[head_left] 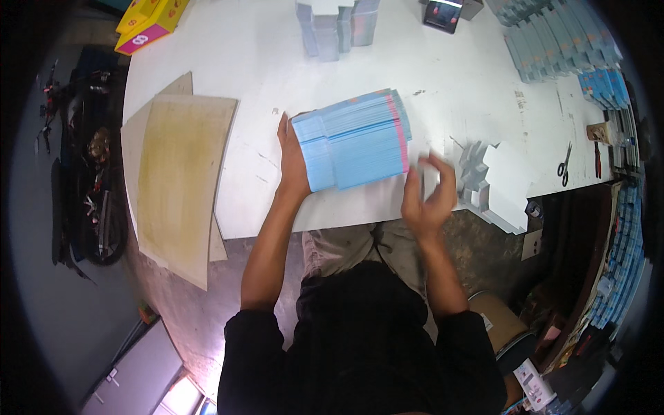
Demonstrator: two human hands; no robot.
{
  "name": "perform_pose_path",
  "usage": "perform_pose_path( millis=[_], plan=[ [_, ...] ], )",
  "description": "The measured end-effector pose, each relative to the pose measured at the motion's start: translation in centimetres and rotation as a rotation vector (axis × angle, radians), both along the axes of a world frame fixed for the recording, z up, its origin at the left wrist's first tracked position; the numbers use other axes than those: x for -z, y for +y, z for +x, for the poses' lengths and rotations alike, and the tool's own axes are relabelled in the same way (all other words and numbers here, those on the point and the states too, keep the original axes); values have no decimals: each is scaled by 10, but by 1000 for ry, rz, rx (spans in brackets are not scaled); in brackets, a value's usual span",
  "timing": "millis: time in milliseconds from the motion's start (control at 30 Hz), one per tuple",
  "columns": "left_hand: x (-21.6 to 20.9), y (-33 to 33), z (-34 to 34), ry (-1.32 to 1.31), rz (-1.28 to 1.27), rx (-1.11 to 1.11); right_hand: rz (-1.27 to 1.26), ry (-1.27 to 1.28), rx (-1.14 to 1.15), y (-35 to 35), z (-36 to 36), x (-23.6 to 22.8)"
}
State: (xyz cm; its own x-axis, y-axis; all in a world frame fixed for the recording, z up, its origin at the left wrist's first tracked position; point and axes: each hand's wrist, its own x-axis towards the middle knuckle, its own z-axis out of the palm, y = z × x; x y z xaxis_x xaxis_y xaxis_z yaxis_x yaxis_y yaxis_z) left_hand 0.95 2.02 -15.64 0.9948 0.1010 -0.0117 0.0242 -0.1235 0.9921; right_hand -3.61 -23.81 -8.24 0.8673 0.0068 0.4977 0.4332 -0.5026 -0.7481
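Note:
A thick stack of flat blue cardboard box blanks with a pink strip along its right side stands on the white table in front of me. My left hand grips the stack's left end, its thumb and fingers partly hidden behind the cards. Just off the stack's lower right corner is my right hand, slightly blurred. Its thumb and fingers are curved and apart, with nothing visible between them.
Large beige boards overhang the table's left front edge. White-grey card blanks lie to the right, near scissors. More stacked blanks fill the far right; another pile and a yellow box stand at the back.

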Motion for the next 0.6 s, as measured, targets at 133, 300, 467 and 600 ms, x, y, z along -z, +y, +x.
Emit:
perform_pose_path(
  millis=[133, 300, 467, 600],
  plan=[
    [-10, -2, -4, -157, 331, 49, 29, -164, -198, 31, -42, 2],
    [-15, -2, -7, -165, 381, 59, -165, -211, -144, 52, -25, 3],
    [-12, -1, -4, -147, 376, 37, -238, -201, -135, 51, -26, 1],
    [-9, 0, -5, -144, 368, 29, -253, -203, -131, 50, -28, 1]
  ],
)
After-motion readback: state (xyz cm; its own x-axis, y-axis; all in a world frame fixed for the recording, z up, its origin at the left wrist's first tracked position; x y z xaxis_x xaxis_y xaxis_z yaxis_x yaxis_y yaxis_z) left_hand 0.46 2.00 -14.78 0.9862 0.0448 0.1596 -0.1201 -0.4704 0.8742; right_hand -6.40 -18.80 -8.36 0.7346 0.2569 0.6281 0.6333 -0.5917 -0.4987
